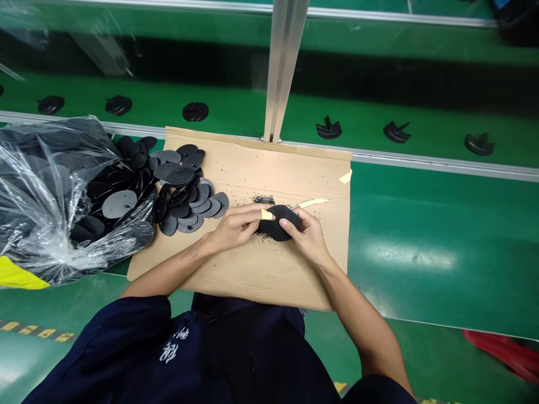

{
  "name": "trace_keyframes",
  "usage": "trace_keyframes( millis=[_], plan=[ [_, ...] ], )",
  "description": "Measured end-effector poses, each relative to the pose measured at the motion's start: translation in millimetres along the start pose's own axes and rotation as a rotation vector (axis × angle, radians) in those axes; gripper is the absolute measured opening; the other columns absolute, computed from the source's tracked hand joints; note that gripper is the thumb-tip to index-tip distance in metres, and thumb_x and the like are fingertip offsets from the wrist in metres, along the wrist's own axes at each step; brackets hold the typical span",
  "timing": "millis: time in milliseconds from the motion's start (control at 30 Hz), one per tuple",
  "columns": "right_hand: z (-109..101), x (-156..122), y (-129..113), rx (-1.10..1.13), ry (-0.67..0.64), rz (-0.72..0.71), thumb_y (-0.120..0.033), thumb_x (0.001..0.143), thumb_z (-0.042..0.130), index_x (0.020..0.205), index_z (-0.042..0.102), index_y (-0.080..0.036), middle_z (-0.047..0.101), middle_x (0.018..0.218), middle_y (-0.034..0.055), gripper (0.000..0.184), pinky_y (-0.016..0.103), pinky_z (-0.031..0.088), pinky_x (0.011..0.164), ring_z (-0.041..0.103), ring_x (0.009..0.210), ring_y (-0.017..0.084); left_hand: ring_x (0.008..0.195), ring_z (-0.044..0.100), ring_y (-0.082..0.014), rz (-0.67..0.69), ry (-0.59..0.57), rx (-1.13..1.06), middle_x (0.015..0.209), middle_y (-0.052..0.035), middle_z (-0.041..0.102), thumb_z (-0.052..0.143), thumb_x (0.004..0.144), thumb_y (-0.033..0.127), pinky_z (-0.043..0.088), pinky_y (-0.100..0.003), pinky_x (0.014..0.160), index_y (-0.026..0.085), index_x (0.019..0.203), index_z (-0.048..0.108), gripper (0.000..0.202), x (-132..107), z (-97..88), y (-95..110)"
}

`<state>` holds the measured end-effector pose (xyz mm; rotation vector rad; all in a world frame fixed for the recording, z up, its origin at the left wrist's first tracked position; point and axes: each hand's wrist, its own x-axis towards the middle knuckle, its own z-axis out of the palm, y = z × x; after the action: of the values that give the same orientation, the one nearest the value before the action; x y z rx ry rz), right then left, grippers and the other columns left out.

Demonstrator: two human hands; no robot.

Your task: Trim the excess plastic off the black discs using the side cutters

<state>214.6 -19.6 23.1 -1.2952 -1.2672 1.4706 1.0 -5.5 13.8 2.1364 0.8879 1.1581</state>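
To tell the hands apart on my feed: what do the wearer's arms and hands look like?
The dark navy fabric shirt has short sleeves and white lettering on its left side. The ungloved left hand has pale yellow tape around one finger; a faint marking shows above its wrist. The right hand is ungloved too.

To R. of the right hand (310, 233), there was room to pass over the cardboard (252, 272) & onto the green benchtop (421, 224). Addl. room lay betw. forearms, nr. the body. L. side was blocked: disc pile (181, 177) nr. the left hand (239, 224), then plastic bag (54, 241). Metal post (283, 78) stood at back ctr., obstructing fwd. reach. Black disc (278, 227) filled gap betw. hands.
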Motion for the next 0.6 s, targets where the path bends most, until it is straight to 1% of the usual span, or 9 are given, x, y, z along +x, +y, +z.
trace_keyframes(
  millis=[133, 200, 267, 333, 367, 433, 500, 533, 600],
  plan=[
    [0, -1, 1, -0.046, -0.005, -0.045, -0.072, 0.078, 0.073, 0.075, 0.054, -0.023, 0.045, 0.072, -0.0029, 0.053, 0.027, 0.039, 0.063, 0.043, 0.068, 0.015, 0.115, 0.073, -0.0154, 0.011, -0.011, -0.026, 0.126, -0.0058, 0.075, 0.046, 0.098, 0.006, 0.061, -0.029, 0.098, 0.025, 0.118, 0.076, 0.041, -1, 0.2, 0],
    [0, -2, 1, -0.083, 0.005, -0.073, -0.072, 0.080, 0.071, 0.075, 0.053, -0.023, 0.044, 0.070, -0.0032, 0.053, 0.027, 0.038, 0.061, 0.042, 0.066, 0.014, 0.114, 0.073, -0.0161, -0.017, -0.008, -0.075, 0.125, -0.0071, 0.076, 0.045, 0.100, 0.009, 0.060, -0.029, 0.097, 0.024, 0.122, 0.074, 0.039, -2, 0.8, 0],
    [1, -4, 1, -0.125, 0.019, -0.127, -0.071, 0.084, 0.068, 0.076, 0.054, -0.022, 0.045, 0.070, -0.0031, 0.052, 0.027, 0.037, 0.060, 0.042, 0.065, 0.014, 0.105, 0.075, -0.0166, -0.094, 0.011, -0.173, 0.122, -0.0096, 0.076, 0.046, 0.103, 0.018, 0.060, -0.028, 0.091, 0.021, 0.130, 0.068, 0.035, -2, 2.3, 1],
    [1, -6, 1, -0.171, 0.024, -0.210, -0.067, 0.088, 0.066, 0.078, 0.056, -0.022, 0.049, 0.070, -0.0026, 0.047, 0.027, 0.039, 0.059, 0.045, 0.065, 0.014, 0.094, 0.075, -0.0164, -0.177, 0.021, -0.270, 0.117, -0.0118, 0.077, 0.051, 0.104, 0.031, 0.060, -0.027, 0.083, 0.018, 0.136, 0.062, 0.036, -2, 4.2, 3],
    [1, -6, 1, -0.197, 0.020, -0.256, -0.063, 0.091, 0.065, 0.079, 0.058, -0.021, 0.051, 0.070, -0.0021, 0.044, 0.027, 0.040, 0.060, 0.047, 0.065, 0.014, 0.090, 0.075, -0.0162, -0.202, 0.018, -0.289, 0.113, -0.0119, 0.077, 0.055, 0.103, 0.037, 0.059, -0.026, 0.080, 0.017, 0.135, 0.062, 0.038, -1, 5.0, 4],
    [2, -7, 1, -0.256, -0.005, -0.350, -0.055, 0.095, 0.064, 0.082, 0.062, -0.021, 0.058, 0.071, -0.0007, 0.036, 0.028, 0.044, 0.062, 0.053, 0.066, 0.015, 0.082, 0.072, -0.0150, -0.205, 0.018, -0.242, 0.102, -0.0096, 0.078, 0.065, 0.097, 0.043, 0.057, -0.024, 0.073, 0.016, 0.121, 0.069, 0.036, 0, 6.0, 7],
    [2, -8, 2, -0.308, -0.037, -0.430, -0.045, 0.098, 0.063, 0.087, 0.066, -0.021, 0.065, 0.076, 0.0011, 0.027, 0.028, 0.048, 0.065, 0.060, 0.070, 0.016, 0.076, 0.069, -0.0134, -0.164, 0.028, -0.143, 0.092, -0.0070, 0.077, 0.071, 0.093, 0.041, 0.055, -0.023, 0.069, 0.016, 0.108, 0.074, 0.029, 2, 6.0, 10],
    [2, -8, 2, -0.328, -0.046, -0.461, -0.041, 0.099, 0.063, 0.090, 0.067, -0.021, 0.069, 0.079, 0.0019, 0.022, 0.029, 0.050, 0.067, 0.063, 0.071, 0.016, 0.076, 0.068, -0.0133, -0.131, 0.036, -0.103, 0.090, -0.0065, 0.077, 0.073, 0.093, 0.039, 0.055, -0.024, 0.069, 0.016, 0.104, 0.074, 0.026, 2, 5.7, 11],
    [2, -8, 4, -0.357, -0.048, -0.510, -0.036, 0.099, 0.064, 0.094, 0.069, -0.022, 0.074, 0.085, 0.0032, 0.016, 0.029, 0.054, 0.070, 0.068, 0.074, 0.017, 0.080, 0.070, -0.0143, -0.059, 0.045, -0.056, 0.092, -0.0070, 0.077, 0.072, 0.093, 0.036, 0.056, -0.026, 0.073, 0.017, 0.105, 0.074, 0.023, 3, 4.9, 12]
  ],
)
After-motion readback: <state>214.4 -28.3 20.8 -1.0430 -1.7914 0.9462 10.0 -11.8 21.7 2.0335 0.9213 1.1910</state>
